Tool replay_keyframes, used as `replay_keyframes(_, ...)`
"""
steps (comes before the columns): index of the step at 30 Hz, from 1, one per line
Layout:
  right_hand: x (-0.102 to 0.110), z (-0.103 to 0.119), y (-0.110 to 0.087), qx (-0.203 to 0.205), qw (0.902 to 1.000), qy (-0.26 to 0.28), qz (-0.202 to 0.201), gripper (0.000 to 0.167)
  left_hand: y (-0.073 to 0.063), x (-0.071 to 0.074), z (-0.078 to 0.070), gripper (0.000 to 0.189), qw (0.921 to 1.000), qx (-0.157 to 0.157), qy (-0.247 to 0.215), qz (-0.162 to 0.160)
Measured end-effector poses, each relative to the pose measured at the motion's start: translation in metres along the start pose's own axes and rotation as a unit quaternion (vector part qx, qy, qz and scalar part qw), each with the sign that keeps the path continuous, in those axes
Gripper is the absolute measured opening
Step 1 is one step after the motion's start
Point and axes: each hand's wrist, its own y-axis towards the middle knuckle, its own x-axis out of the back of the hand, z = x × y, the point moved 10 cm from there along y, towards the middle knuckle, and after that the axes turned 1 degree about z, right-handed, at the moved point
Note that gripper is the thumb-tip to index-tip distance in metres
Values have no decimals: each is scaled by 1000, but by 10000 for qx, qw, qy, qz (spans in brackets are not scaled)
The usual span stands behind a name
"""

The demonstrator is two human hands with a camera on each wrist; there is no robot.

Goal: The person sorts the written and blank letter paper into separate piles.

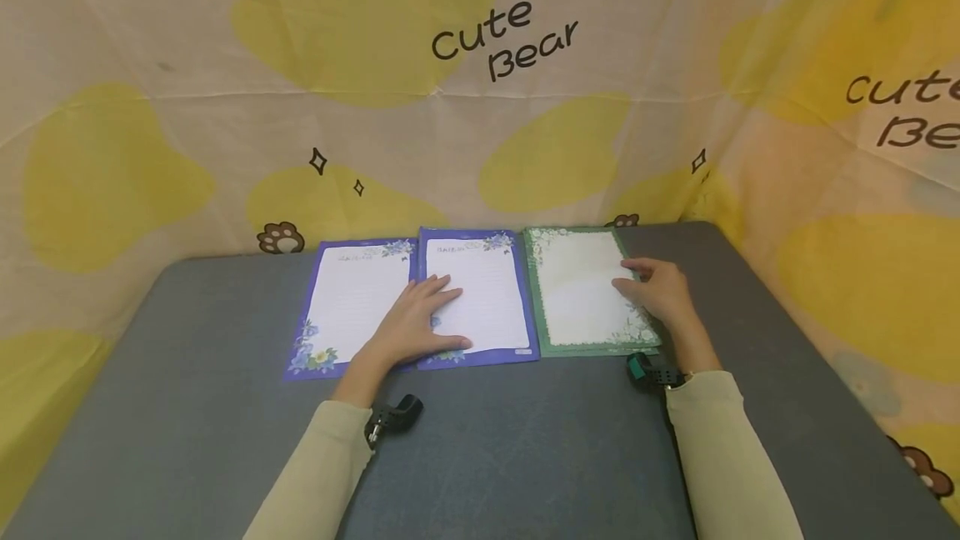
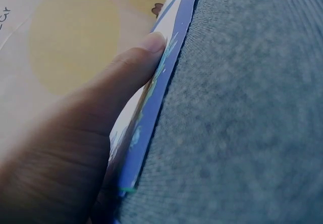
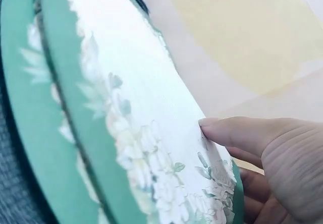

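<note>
Three patterned stationery sheets lie in a row. My left hand (image 1: 408, 325) rests with spread fingers on the middle blue-bordered sheet (image 1: 491, 298); in the left wrist view its thumb (image 2: 133, 65) lies along the near border. Left of it is another blue-bordered sheet (image 1: 356, 286), partly covered by that hand. With thumb above and fingers behind the edge, my right hand (image 1: 666, 294) pinches the right side of the green-bordered sheet (image 1: 581, 290). In the right wrist view a second green-bordered sheet (image 3: 20, 113) shows beneath it, slightly offset.
The sheets are near the back of a dark grey table (image 1: 510, 448). Behind it hangs a cream-and-yellow printed cloth (image 1: 375, 123), which also runs along the right side. Each wrist wears a dark strapped device.
</note>
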Motion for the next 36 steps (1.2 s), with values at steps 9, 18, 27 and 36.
replay_keyframes(9, -10, 12, 2, 274, 9966, -756, 183, 59, -2, 3, 5, 90, 9999, 115, -50, 13)
replay_keyframes(18, -7, 38, -4, 656, 9901, -1192, -338, 55, -1, 5, 5, 89, 9999, 97, -72, 18)
replay_keyframes(27, -78, 121, -24, 2122, 9762, -255, 366, 50, 4, -1, 3, 89, 9998, 155, -63, 80)
replay_keyframes(36, -138, 145, -43, 3093, 9369, -1215, 1085, 69, 3, -2, 4, 88, 9996, 243, -81, 92)
